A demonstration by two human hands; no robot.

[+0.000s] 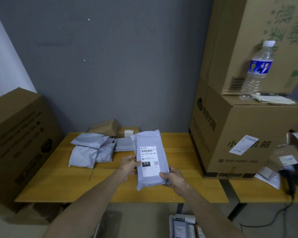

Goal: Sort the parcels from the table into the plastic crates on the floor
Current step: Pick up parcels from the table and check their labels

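Together both hands, left (pixel 128 166) and right (pixel 173 176), grip grey parcel (pixel 149 158).

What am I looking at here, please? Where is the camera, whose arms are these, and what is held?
There is no machine here: a person wears one wide-angle camera on the head, so you look forward and down along their bare arms. The left hand and the right hand hold a grey parcel by its edges over the wooden table, its white label facing the camera. Further back lie a pile of grey parcels and small cardboard boxes. Large cartons stand on the right, a water bottle on one of them. At the bottom edge, part of a crate with parcels shows on the floor.
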